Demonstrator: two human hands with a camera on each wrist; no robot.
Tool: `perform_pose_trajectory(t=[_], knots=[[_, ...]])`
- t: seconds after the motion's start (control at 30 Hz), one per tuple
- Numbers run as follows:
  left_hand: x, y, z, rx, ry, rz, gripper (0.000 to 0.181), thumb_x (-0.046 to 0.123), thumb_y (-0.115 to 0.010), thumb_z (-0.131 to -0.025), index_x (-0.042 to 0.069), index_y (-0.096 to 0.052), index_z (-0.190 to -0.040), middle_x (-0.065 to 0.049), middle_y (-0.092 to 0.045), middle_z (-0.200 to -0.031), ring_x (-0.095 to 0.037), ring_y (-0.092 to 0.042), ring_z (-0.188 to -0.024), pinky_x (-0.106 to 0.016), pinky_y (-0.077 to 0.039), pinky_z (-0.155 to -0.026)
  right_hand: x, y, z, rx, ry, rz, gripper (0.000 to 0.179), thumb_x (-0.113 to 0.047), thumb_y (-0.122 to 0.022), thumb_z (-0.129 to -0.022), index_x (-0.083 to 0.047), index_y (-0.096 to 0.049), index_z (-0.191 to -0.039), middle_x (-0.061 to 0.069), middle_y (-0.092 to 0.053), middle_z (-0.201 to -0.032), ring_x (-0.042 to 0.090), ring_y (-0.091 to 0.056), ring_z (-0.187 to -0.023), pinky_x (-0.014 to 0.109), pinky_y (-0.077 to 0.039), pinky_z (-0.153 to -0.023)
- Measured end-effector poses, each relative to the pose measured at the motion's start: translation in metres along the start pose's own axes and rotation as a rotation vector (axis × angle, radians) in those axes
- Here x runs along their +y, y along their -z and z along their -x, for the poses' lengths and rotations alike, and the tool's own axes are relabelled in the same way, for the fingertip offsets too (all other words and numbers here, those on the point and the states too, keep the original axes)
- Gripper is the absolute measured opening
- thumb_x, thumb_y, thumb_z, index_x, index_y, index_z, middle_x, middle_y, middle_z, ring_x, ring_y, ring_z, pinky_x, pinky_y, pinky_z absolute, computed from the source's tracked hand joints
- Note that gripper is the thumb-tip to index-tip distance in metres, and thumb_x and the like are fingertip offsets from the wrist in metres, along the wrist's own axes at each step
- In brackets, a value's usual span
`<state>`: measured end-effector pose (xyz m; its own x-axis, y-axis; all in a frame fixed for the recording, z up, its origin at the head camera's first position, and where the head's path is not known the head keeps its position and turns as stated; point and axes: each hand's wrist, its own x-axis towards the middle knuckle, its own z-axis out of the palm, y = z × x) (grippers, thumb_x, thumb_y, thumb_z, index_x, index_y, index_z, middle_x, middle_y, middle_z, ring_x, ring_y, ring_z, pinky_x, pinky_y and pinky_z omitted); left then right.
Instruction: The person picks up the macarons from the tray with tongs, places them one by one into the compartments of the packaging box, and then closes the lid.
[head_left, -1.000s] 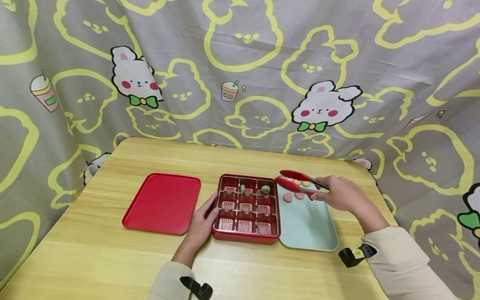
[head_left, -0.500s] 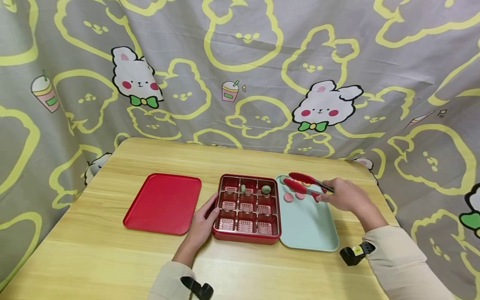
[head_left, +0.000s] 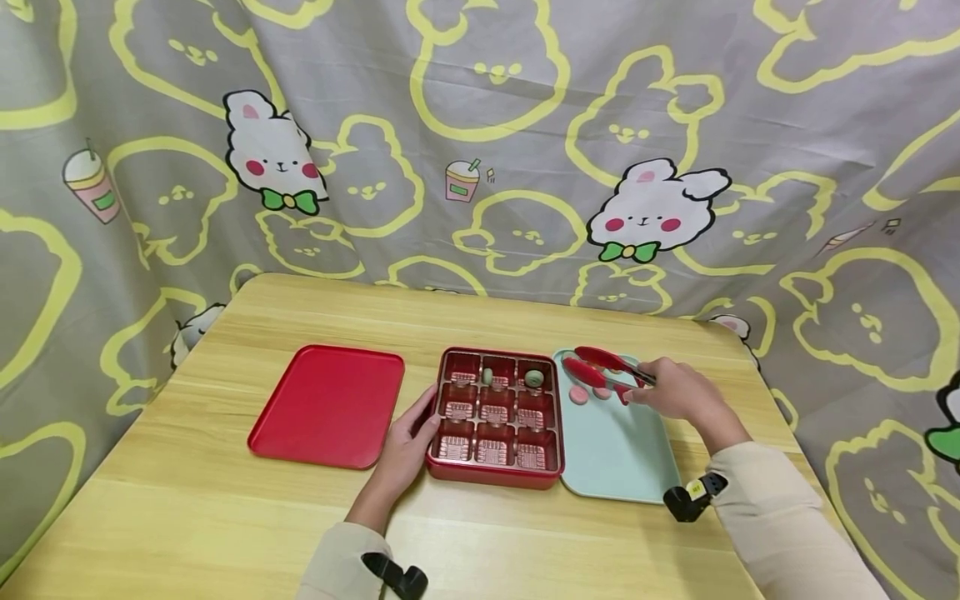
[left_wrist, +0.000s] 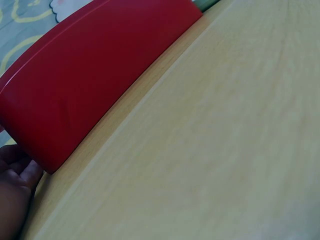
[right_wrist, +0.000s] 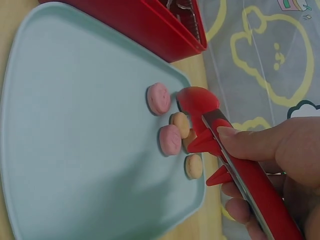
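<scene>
My left hand (head_left: 405,450) rests against the left wall of a red box (head_left: 495,477), fingers straight along its side and thumb at the rim. The box has a clear insert with several compartments. One green macaron (head_left: 533,378) lies in the back right compartment; another, on edge, stands in the back middle one (head_left: 487,377). My right hand (head_left: 678,390) grips red-tipped tongs (right_wrist: 245,180), their tips spread over the back of a pale green tray (head_left: 618,458). Under and beside the tips lie pink macarons (right_wrist: 159,98) and yellow macarons (right_wrist: 194,166).
A red lid (head_left: 326,408) lies flat on the wooden table (head_left: 225,517), left of the box. The tray's left edge is right beside the box. A grey curtain (head_left: 525,125) with yellow outlines hangs along the table's back edge and both sides.
The tongs have moved right, from beside the box's back right corner to over the tray's macarons, with a slight shift back left lately. My left hand keeps its place.
</scene>
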<state>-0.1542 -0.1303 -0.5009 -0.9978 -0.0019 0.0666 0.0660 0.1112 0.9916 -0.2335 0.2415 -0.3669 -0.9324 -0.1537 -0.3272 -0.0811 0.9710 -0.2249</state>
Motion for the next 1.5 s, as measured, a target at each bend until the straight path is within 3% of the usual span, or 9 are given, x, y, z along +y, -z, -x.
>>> perform_pose_trajectory(t=[0.4,0.63,0.93,1.5], knots=[[0.001,0.000,0.000,-0.001,-0.008,-0.009,0.049,0.018,-0.051,-0.097,0.026,-0.039,-0.144,-0.003,-0.037,-0.149,-0.024,-0.028,-0.140,-0.044,-0.022,-0.116,0.000,-0.002,-0.003,0.000,0.004,0.012,0.070,-0.041,-0.066,-0.084,0.002,-0.047,-0.136,0.023,-0.058,-0.115,0.028,-0.052,-0.085,0.033,-0.038,-0.060],[-0.001,0.000,-0.001,0.000,-0.019,-0.002,0.049,0.016,-0.051,-0.097,0.022,-0.040,-0.145,-0.004,-0.037,-0.149,-0.024,-0.029,-0.140,-0.043,-0.023,-0.115,0.000,-0.004,0.001,0.004,0.004,-0.002,0.068,-0.038,-0.065,-0.085,0.001,-0.046,-0.137,0.017,-0.058,-0.100,0.025,-0.051,-0.078,0.030,-0.033,-0.057],[-0.002,0.000,-0.001,-0.001,-0.030,0.001,0.050,0.015,-0.052,-0.097,0.021,-0.040,-0.145,-0.005,-0.038,-0.149,-0.024,-0.030,-0.139,-0.043,-0.023,-0.115,-0.003,0.001,0.009,0.047,0.015,-0.001,0.068,-0.039,-0.065,-0.086,0.002,-0.046,-0.137,0.032,-0.052,-0.127,0.033,-0.055,-0.093,0.037,-0.044,-0.064],[0.000,0.000,0.000,0.000,-0.010,-0.012,0.049,0.016,-0.051,-0.097,0.024,-0.040,-0.145,-0.002,-0.038,-0.149,-0.022,-0.029,-0.140,-0.042,-0.022,-0.116,-0.027,0.017,0.030,0.126,0.057,0.015,0.073,-0.046,-0.067,-0.083,-0.004,-0.046,-0.139,0.031,-0.051,-0.129,0.036,-0.056,-0.096,0.032,-0.044,-0.057]])
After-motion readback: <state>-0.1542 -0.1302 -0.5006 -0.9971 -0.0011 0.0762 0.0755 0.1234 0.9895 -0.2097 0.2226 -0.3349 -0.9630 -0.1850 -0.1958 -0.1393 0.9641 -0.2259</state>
